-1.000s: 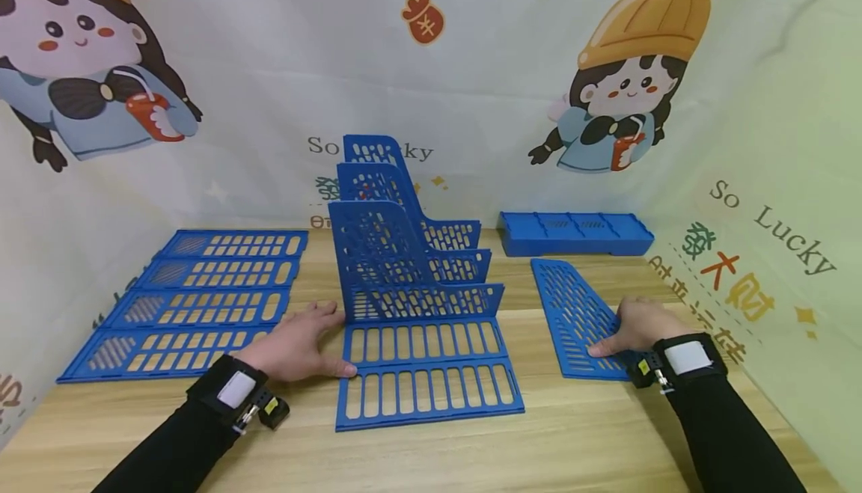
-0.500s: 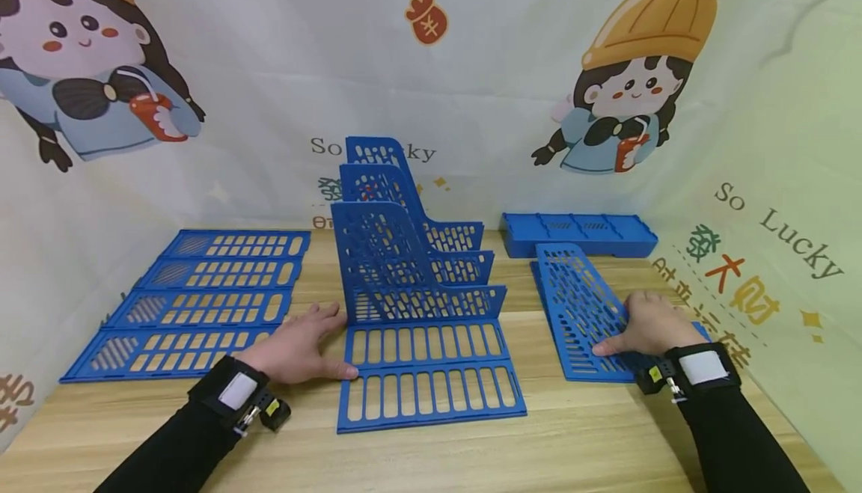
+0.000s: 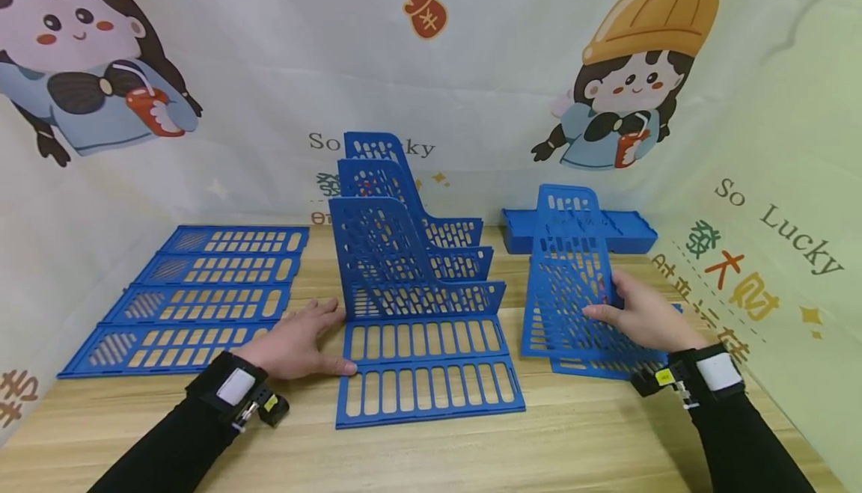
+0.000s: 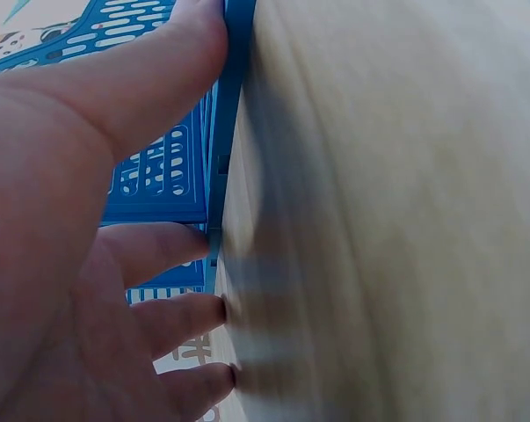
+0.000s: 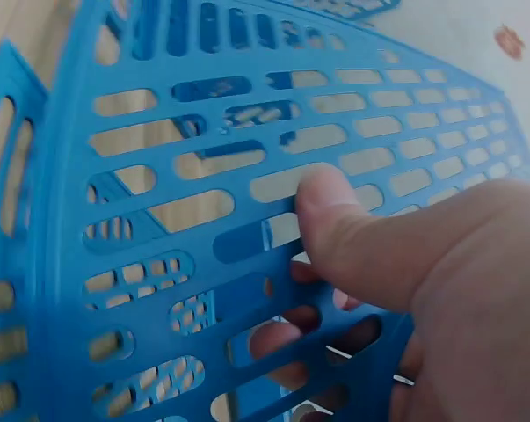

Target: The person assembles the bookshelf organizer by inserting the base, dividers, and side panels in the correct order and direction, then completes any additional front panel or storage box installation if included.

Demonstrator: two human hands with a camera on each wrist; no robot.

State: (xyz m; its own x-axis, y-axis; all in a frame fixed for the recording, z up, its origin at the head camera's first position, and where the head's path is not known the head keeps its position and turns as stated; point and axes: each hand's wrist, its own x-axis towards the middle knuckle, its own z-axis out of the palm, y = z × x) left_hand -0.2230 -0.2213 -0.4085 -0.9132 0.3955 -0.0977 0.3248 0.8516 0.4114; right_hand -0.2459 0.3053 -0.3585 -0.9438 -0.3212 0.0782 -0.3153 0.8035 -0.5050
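A blue plastic file rack (image 3: 360, 246) stands mid-table, three perforated dividers upright at the back of its slotted base (image 3: 431, 363). My left hand (image 3: 296, 345) rests at the base's left edge. Its thumb (image 4: 172, 57) presses on the edge and the other fingers reach to the tabletop with slight bends. On the right, my right hand (image 3: 643, 317) grips a blue perforated divider (image 3: 566, 295), thumb on the near face and fingers behind it. That divider is raised and tilted, close over another blue divider (image 3: 572, 366) lying on the table.
A blue slotted panel (image 3: 161, 283) in several linked sections lies flat at the left. Behind the held divider, a long blue piece (image 3: 629, 233) with partitions stands against the printed cloth backdrop (image 3: 485, 104). All stands on a wood-grain table (image 3: 431, 463).
The right hand has lifted the upper divider off the one beneath, tipping its tall end up and shifting it slightly left. The left hand has stayed in place on the base.
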